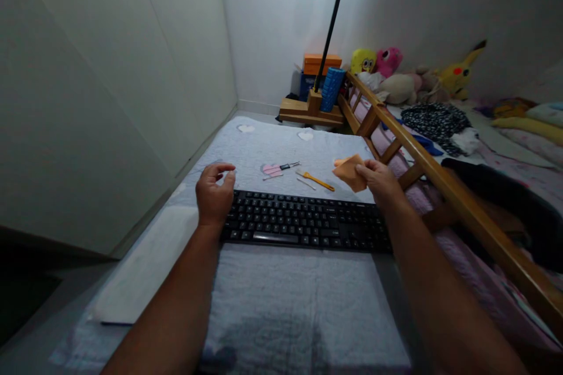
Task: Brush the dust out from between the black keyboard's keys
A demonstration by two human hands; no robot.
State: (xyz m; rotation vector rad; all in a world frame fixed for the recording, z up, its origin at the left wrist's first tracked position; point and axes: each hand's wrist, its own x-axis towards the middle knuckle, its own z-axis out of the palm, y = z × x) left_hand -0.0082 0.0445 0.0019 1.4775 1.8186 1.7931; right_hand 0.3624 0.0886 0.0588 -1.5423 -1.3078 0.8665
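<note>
A black keyboard [303, 221] lies across the pale blue cloth [303, 293]. My left hand [215, 192] is over the keyboard's left end, fingers curled with a gap between thumb and fingertips and nothing between them. Pinched in my right hand [376, 179], above the right end, is an orange cloth [350, 172]. Behind the keyboard lie a yellow-handled brush [320, 181], a cotton swab [307, 184] and a thin metal-tipped tool [289, 166]. Another swab [272, 177] is near the pink heart print.
A wooden bed rail [440, 187] runs along the right, with plush toys [389, 61] and clothes beyond it. At the back stand a lamp pole [332, 23] on a wooden base [308, 108], a blue roller [332, 89] and an orange box [321, 63]. A white board [149, 258] lies at left.
</note>
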